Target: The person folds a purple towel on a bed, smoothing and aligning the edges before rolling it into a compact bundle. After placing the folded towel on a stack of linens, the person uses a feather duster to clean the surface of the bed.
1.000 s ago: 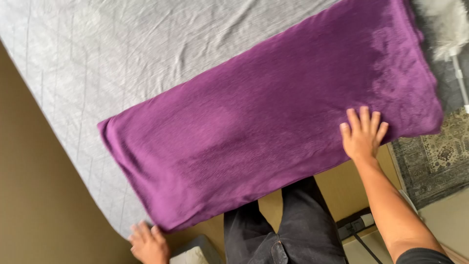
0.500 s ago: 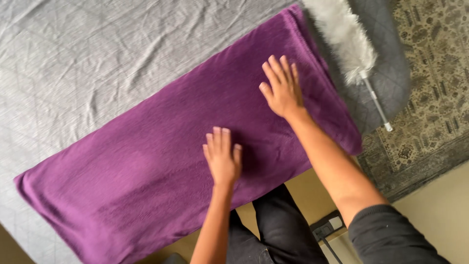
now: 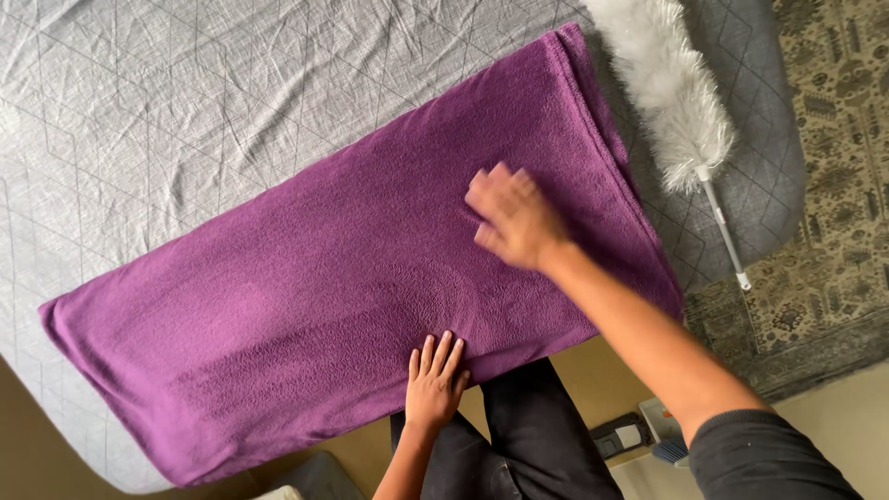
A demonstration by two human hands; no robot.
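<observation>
A folded purple fleece blanket point(image 3: 306, 278) lies spread as a long rectangle across a grey bed point(image 3: 185, 111). My left hand point(image 3: 435, 381) rests flat on the blanket's near edge, fingers apart, holding nothing. Over the blanket's right half, my right hand point(image 3: 514, 218) is blurred with motion, palm down and fingers open, on or just above the fabric.
A white fluffy duster point(image 3: 676, 102) with a thin handle lies on the bed's right corner, beside the blanket. A patterned rug point(image 3: 824, 241) covers the floor at right. My dark trousers point(image 3: 528, 435) show below the bed edge, with small objects on the floor nearby.
Both hands moved over the blanket: the left hand slid back to the near edge, and the right hand swept leftward toward the middle. The view shifted slightly.
</observation>
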